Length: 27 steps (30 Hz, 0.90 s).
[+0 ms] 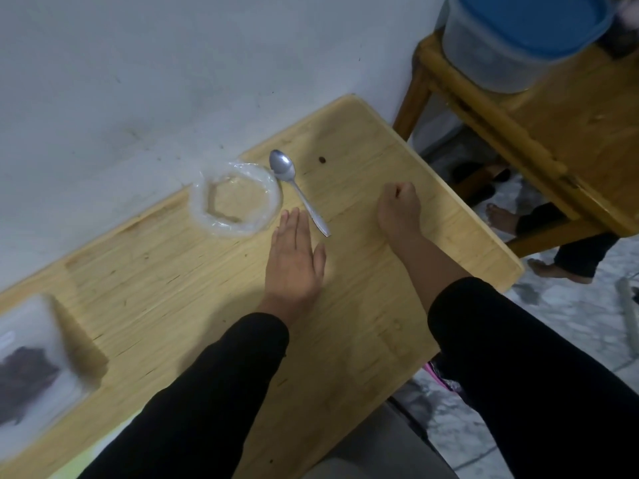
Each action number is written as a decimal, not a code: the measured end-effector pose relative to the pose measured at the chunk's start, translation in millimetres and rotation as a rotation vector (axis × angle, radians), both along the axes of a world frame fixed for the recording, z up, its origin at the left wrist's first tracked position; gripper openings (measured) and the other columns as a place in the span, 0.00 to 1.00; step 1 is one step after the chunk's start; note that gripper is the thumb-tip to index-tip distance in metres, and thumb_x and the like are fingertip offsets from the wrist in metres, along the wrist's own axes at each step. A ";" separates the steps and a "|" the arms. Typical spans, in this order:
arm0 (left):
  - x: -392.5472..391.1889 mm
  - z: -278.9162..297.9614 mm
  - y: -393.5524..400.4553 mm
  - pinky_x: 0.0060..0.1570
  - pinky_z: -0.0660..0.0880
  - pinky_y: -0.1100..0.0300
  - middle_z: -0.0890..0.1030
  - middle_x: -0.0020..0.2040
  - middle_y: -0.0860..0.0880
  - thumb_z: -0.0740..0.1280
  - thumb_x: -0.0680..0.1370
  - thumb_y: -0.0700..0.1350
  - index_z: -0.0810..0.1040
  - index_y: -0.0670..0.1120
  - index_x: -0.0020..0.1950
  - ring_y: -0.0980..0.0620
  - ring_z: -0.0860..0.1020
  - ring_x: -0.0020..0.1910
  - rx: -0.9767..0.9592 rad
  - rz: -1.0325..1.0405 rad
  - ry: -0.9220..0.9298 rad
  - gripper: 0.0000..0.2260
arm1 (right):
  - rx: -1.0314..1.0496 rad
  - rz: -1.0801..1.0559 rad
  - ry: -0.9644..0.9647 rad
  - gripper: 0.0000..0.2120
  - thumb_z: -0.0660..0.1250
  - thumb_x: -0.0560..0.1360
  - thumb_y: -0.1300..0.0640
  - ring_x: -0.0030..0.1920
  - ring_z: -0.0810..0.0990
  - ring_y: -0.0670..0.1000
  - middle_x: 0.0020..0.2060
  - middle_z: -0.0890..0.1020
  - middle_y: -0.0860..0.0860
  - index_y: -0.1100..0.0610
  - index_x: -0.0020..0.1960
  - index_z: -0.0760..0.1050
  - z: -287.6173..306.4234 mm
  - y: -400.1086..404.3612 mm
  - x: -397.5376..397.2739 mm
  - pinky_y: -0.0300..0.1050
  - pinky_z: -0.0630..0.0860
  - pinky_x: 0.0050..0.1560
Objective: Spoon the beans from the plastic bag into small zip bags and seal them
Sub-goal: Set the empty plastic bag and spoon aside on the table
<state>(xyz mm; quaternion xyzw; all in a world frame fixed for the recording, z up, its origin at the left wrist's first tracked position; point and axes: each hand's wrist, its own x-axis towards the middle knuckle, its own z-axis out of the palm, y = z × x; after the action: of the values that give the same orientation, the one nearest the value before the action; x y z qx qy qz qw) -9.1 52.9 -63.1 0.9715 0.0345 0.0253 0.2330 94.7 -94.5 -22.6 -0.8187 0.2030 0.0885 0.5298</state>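
Observation:
A clear plastic bag (236, 202), rolled down into an open ring, lies on the wooden table (179, 271) near the wall; it looks empty. A metal spoon (298, 190) lies beside it, bowl toward the wall. My left hand (294, 257) rests flat on the table, fingers straight, just below the bag and next to the spoon handle. To the right of the spoon my right hand (399, 209) sits on the table with its fingers curled into a fist, holding nothing visible. A small zip bag with dark beans (24, 371) lies blurred at the left edge.
One loose bean (322, 160) lies on the table past the spoon. A wooden stool (553, 133) with a blue-lidded container (518, 36) stands at the right. A person's bare feet (505, 219) are on the floor under it. A white wall (138, 81) borders the table.

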 end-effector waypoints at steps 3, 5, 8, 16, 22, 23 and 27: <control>1.0 -2.7 -1.0 0.74 0.43 0.56 0.56 0.77 0.43 0.51 0.80 0.51 0.55 0.39 0.76 0.47 0.50 0.76 0.010 0.018 -0.021 0.27 | 0.101 0.012 0.049 0.10 0.54 0.75 0.60 0.40 0.73 0.51 0.35 0.74 0.50 0.54 0.39 0.72 1.7 19.6 13.2 0.48 0.70 0.44; 1.9 -4.5 -1.5 0.73 0.46 0.55 0.60 0.75 0.41 0.54 0.79 0.50 0.59 0.37 0.74 0.45 0.55 0.76 0.023 0.027 -0.034 0.27 | 0.076 0.108 0.004 0.13 0.54 0.76 0.59 0.41 0.74 0.49 0.36 0.76 0.48 0.53 0.40 0.75 -0.2 29.9 21.1 0.46 0.71 0.46; 4.2 -8.0 -0.2 0.71 0.53 0.47 0.67 0.71 0.38 0.56 0.77 0.48 0.66 0.35 0.70 0.41 0.64 0.72 0.067 0.021 -0.066 0.26 | -0.082 0.294 -0.093 0.12 0.56 0.77 0.56 0.43 0.75 0.48 0.42 0.78 0.50 0.58 0.51 0.78 -2.9 40.1 32.7 0.44 0.72 0.47; 1.3 -12.2 0.7 0.71 0.61 0.46 0.66 0.72 0.38 0.60 0.78 0.45 0.65 0.34 0.71 0.42 0.60 0.74 0.086 -0.002 -0.109 0.24 | -0.397 0.483 -0.270 0.18 0.65 0.75 0.50 0.60 0.77 0.52 0.59 0.81 0.51 0.51 0.63 0.75 -20.6 55.5 65.8 0.45 0.73 0.60; 0.7 -12.8 0.9 0.70 0.63 0.45 0.66 0.71 0.37 0.59 0.79 0.45 0.66 0.34 0.70 0.42 0.61 0.74 0.100 -0.009 -0.122 0.23 | -0.468 0.470 -0.289 0.14 0.65 0.75 0.50 0.57 0.78 0.54 0.56 0.82 0.52 0.51 0.59 0.79 -20.3 58.1 64.1 0.45 0.73 0.55; 0.8 -13.1 1.1 0.70 0.63 0.45 0.66 0.71 0.37 0.59 0.79 0.45 0.66 0.34 0.70 0.42 0.61 0.74 0.104 -0.009 -0.122 0.23 | -0.475 0.464 -0.292 0.13 0.65 0.75 0.51 0.56 0.79 0.54 0.55 0.82 0.52 0.51 0.58 0.79 -20.0 58.5 63.6 0.44 0.72 0.54; 0.5 -14.0 0.9 0.71 0.61 0.46 0.66 0.72 0.38 0.59 0.78 0.45 0.65 0.34 0.71 0.43 0.60 0.74 0.090 -0.001 -0.117 0.24 | -0.476 0.427 -0.279 0.10 0.65 0.75 0.54 0.54 0.79 0.54 0.52 0.83 0.52 0.54 0.54 0.79 -19.8 58.9 58.1 0.45 0.72 0.51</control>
<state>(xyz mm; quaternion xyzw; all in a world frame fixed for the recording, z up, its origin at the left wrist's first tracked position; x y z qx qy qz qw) -8.6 53.8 -77.1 0.9779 0.0190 0.0833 0.1908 152.8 -35.7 -42.4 -0.9475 -0.0323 0.0350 0.3163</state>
